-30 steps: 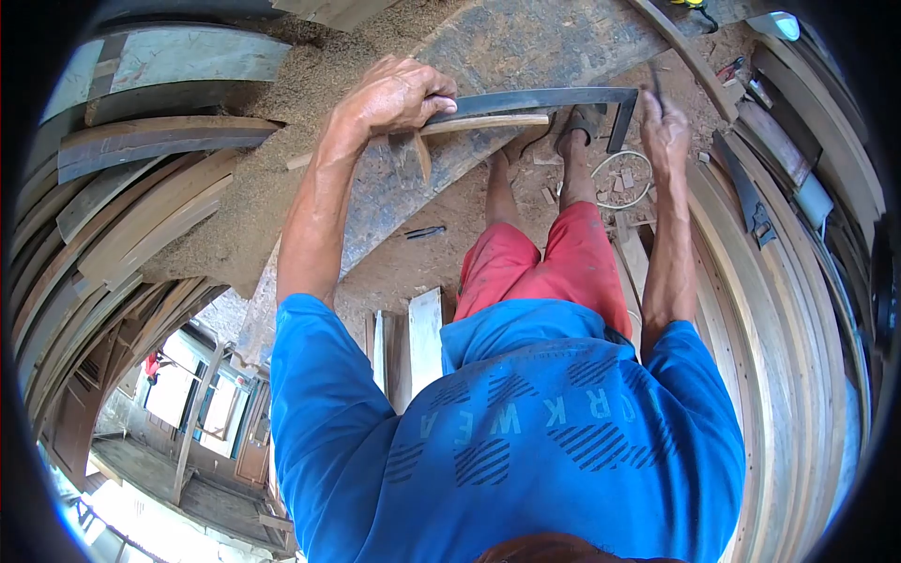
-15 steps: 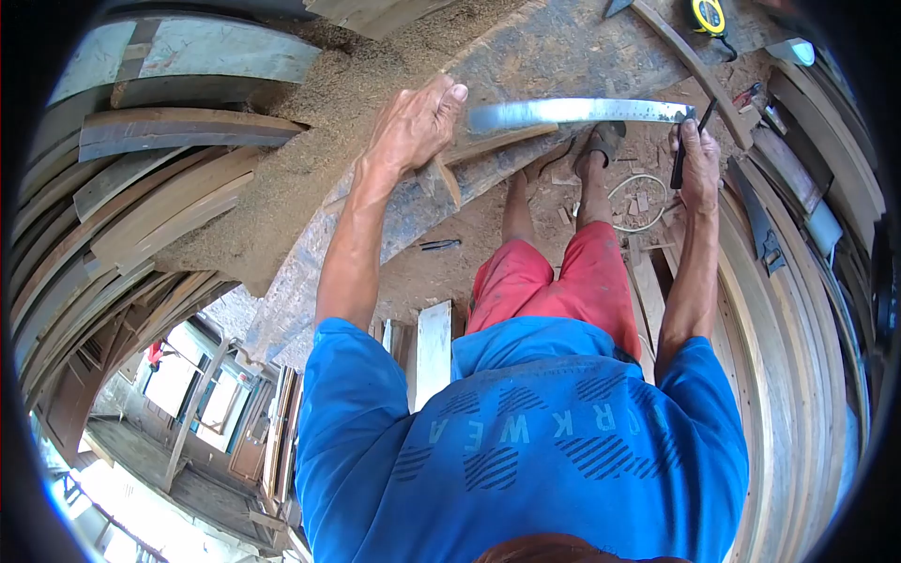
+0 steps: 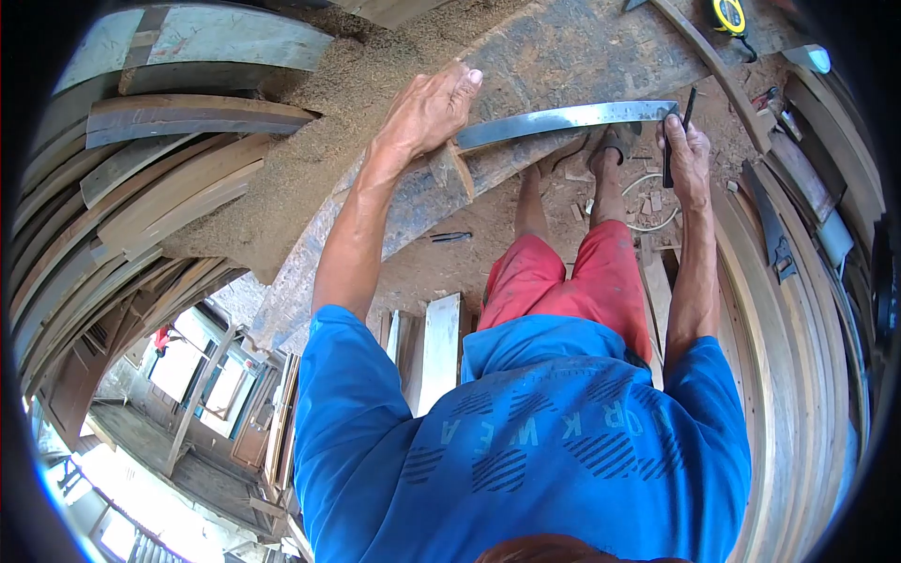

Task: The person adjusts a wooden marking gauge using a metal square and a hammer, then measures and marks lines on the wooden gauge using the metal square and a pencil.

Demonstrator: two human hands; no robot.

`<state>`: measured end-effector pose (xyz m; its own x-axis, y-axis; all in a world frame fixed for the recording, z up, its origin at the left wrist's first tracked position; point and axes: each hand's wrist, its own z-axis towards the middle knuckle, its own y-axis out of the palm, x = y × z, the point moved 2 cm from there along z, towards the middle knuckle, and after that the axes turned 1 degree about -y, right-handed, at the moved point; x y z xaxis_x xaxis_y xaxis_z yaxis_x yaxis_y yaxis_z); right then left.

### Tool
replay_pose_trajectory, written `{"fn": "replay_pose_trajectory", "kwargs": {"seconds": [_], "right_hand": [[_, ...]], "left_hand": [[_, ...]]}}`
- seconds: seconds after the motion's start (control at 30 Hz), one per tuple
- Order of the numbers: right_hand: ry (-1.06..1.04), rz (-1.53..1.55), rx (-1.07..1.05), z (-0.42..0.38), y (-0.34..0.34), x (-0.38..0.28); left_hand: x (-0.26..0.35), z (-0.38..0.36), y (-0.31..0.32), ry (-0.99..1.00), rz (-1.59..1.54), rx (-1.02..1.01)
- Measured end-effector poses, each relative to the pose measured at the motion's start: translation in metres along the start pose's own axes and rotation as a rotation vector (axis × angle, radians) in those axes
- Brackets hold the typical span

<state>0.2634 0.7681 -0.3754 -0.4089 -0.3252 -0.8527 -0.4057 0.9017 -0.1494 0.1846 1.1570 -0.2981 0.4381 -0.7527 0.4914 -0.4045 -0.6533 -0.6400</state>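
Note:
My left hand (image 3: 434,110) is closed over the end of a narrow wooden piece (image 3: 457,176) on the bench, its thumb along the near side; the fingertips are hidden. My right hand (image 3: 690,159) grips the dark stock of a metal try square (image 3: 572,116). A thin black stick like a pencil (image 3: 691,105) also pokes up from that hand. The square's shiny blade reaches left along the wooden piece, its far end close beside my left hand. Much of the wood lies hidden under the blade and hand.
Sawdust (image 3: 347,117) covers part of the worn bench (image 3: 554,56). A yellow tape measure (image 3: 728,15) and a long-handled hammer (image 3: 699,52) lie at the back right. Boards are stacked left (image 3: 178,202) and right (image 3: 807,366). A handsaw (image 3: 771,220) rests at right; pliers (image 3: 451,236) lie lower.
The square's blade has come down and left, nearer my left hand, and no longer looks blurred. My left hand stays on the wood. The whole view has shifted slightly.

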Motion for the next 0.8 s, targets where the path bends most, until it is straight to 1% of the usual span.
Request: {"fn": "replay_pose_trajectory", "kwargs": {"seconds": [0.13,0.3,0.53,0.63,0.73,0.77,0.8], "right_hand": [[0.022,-0.018,0.020,-0.001,0.004,-0.002],[0.010,-0.051,0.029,-0.007,0.011,-0.018],[0.013,-0.039,0.064,-0.007,0.015,-0.014],[-0.015,-0.059,0.070,-0.006,0.016,-0.015],[-0.041,-0.061,0.060,-0.004,0.016,-0.013],[-0.035,-0.068,0.062,-0.004,0.015,-0.012],[-0.030,-0.075,0.062,-0.004,0.014,-0.009]], "left_hand": [[0.004,0.000,-0.001,0.080,0.073,0.042],[0.003,-0.001,0.000,0.079,0.070,0.044],[0.009,-0.005,-0.001,0.072,0.058,0.033],[0.023,-0.010,-0.012,0.118,0.136,-0.180],[0.016,-0.005,-0.009,0.184,0.211,-0.284],[0.016,-0.004,-0.010,0.180,0.217,-0.319],[0.017,-0.004,-0.011,0.188,0.215,-0.322]]}}
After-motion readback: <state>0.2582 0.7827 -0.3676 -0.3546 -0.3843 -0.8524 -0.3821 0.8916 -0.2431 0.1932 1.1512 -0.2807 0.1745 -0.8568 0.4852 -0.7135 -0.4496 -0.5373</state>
